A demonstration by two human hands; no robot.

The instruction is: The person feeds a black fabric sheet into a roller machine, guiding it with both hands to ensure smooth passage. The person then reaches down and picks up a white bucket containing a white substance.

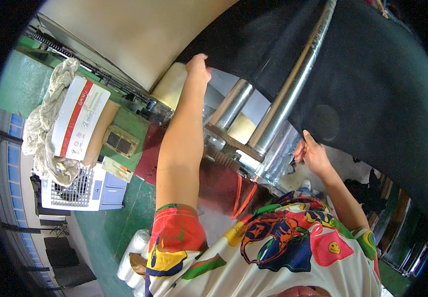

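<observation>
A wide sheet of black fabric (372, 84) spreads across the upper right and passes behind a long shiny metal roller (293, 81). With the arm stretched far forward, my left hand (198, 68) is closed on the fabric's edge at its left end. Closer to my body, my right hand (314, 154) pinches the near edge of the same fabric, its thumb on top. Between my hands, a shorter metal roller (233, 105) and a machine bracket (233, 143) show below the cloth.
A large pale drum or panel (134, 29) fills the upper left, with a chain (90, 64) along it. At left are a white box with a red stripe (87, 119), crumpled cloth (38, 129) and a white-blue crate (110, 190). A red strap (238, 198) hangs near me.
</observation>
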